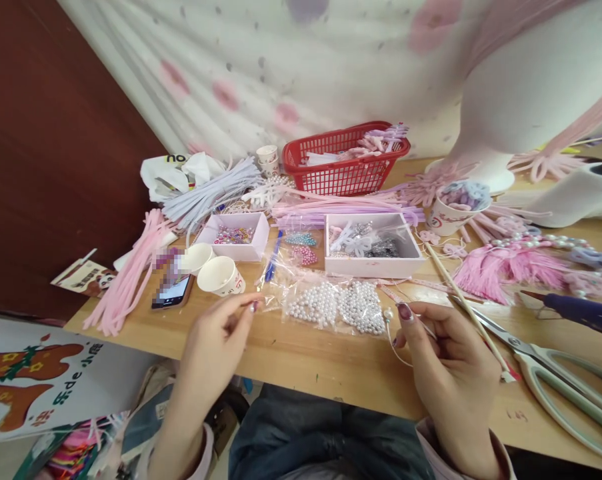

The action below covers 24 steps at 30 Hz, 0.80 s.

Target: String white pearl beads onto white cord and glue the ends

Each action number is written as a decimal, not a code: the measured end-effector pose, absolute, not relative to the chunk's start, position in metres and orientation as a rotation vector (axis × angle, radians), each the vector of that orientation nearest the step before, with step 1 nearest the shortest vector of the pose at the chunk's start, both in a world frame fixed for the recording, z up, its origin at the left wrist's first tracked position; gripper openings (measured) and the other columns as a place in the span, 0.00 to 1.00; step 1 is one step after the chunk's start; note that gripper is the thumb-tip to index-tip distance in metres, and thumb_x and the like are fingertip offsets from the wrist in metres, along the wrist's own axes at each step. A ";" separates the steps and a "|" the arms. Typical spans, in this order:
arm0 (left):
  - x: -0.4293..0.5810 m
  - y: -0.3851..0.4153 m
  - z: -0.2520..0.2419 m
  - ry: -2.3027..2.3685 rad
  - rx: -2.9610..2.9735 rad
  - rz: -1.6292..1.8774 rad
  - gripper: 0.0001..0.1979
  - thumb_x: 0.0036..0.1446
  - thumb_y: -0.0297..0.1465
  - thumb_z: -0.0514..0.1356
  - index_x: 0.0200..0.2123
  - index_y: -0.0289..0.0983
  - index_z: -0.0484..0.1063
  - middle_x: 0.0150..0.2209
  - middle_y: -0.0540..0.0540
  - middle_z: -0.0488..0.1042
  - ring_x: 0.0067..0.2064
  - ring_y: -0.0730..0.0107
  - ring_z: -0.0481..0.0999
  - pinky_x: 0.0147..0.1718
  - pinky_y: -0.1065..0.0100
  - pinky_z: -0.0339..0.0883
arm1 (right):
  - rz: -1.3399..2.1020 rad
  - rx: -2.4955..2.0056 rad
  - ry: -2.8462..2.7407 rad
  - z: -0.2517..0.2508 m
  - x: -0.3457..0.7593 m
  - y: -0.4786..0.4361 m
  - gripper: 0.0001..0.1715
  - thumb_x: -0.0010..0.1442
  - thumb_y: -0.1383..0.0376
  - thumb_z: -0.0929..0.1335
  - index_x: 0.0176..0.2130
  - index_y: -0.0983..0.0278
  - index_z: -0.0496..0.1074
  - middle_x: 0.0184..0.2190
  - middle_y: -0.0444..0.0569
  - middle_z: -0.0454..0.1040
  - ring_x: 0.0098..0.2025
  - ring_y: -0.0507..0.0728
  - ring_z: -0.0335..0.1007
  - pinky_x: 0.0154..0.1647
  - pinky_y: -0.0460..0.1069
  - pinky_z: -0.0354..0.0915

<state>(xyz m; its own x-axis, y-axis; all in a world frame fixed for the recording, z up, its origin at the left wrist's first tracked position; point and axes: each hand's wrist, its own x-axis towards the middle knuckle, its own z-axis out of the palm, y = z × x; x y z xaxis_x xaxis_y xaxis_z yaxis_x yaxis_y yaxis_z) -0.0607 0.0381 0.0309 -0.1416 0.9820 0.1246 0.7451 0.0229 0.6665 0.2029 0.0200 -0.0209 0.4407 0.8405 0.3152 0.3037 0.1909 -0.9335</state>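
My left hand (225,337) is over the table's front part with thumb and forefinger pinched together; what lies between the fingertips is too small to name. My right hand (448,360) is closed on a thin white cord (399,360), which loops below the thumb and carries a few small beads (387,320) near its upper end. Between the two hands lie clear plastic bags of white pearl beads (361,307). Smaller bags of blue beads (301,239) and pink beads (303,255) lie behind them. A paper cup (221,277) stands just beyond my left hand.
Large scissors (535,360) and a wooden stick (445,273) lie beside my right hand, with a blue glue gun (581,313) farther right. White boxes (375,267), a red basket (345,177), pink pipe cleaners (131,273) and a phone (173,291) occupy the table.
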 end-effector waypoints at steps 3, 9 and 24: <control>-0.049 0.047 0.023 1.874 1.847 0.733 0.18 0.62 0.29 0.53 0.49 0.38 0.79 0.47 0.42 0.83 0.40 0.59 0.82 0.43 0.60 0.74 | 0.466 -1.372 -1.080 -0.019 0.201 0.019 0.08 0.63 0.60 0.73 0.37 0.63 0.76 0.19 0.40 0.70 0.18 0.48 0.60 0.18 0.44 0.55; -0.049 0.065 0.012 1.878 1.768 0.717 0.18 0.62 0.28 0.50 0.48 0.36 0.77 0.40 0.39 0.83 0.39 0.56 0.82 0.42 0.58 0.73 | 0.437 -1.275 -0.946 -0.016 0.199 0.022 0.08 0.62 0.61 0.74 0.35 0.64 0.76 0.18 0.39 0.69 0.19 0.49 0.64 0.20 0.45 0.57; -0.047 0.107 0.036 1.301 1.842 0.006 0.20 0.59 0.26 0.52 0.49 0.37 0.79 0.37 0.46 0.81 0.19 0.75 0.74 0.21 0.73 0.61 | 0.564 -1.093 -0.754 -0.013 0.199 0.027 0.10 0.59 0.61 0.75 0.33 0.63 0.75 0.16 0.34 0.58 0.18 0.49 0.59 0.24 0.47 0.61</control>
<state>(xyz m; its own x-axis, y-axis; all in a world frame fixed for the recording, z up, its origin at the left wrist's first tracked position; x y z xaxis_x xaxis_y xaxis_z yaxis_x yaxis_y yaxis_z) -0.0468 0.1074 0.0362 0.4567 0.7714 -0.4432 0.7670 -0.0891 0.6354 0.1992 0.0269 -0.0134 0.6282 0.7334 0.2599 -0.0425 0.3659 -0.9297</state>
